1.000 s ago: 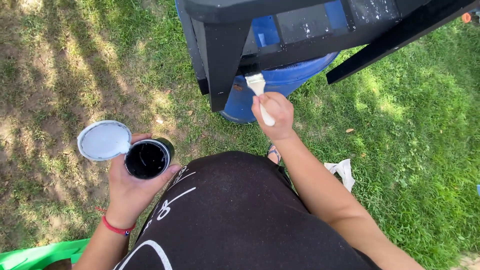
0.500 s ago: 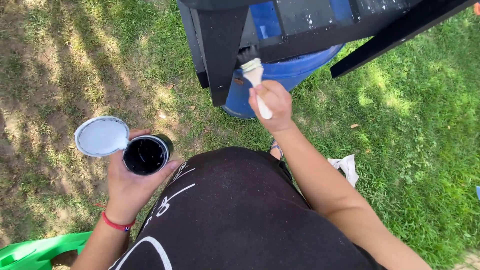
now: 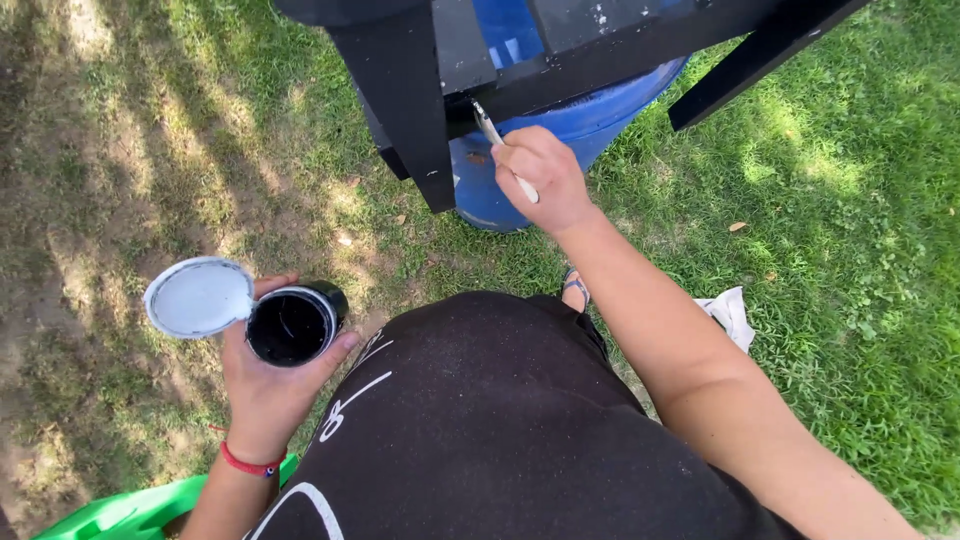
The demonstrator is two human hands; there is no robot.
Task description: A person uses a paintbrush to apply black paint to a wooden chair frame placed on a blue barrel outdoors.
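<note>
the right hand [image 3: 545,180] has been moving left, turning the paintbrush [image 3: 492,131] edge-on against the black wooden frame [image 3: 420,110]; the left hand [image 3: 270,385] is gripping the open paint can [image 3: 292,325] and its lid [image 3: 198,297] low, within dipping reach

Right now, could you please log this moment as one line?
left hand: holds paint can, lid | right hand: brush at black frame

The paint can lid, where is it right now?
In the head view, lower left: the round grey lid rests against the open black paint can, both held in the left hand over the grass.
</note>
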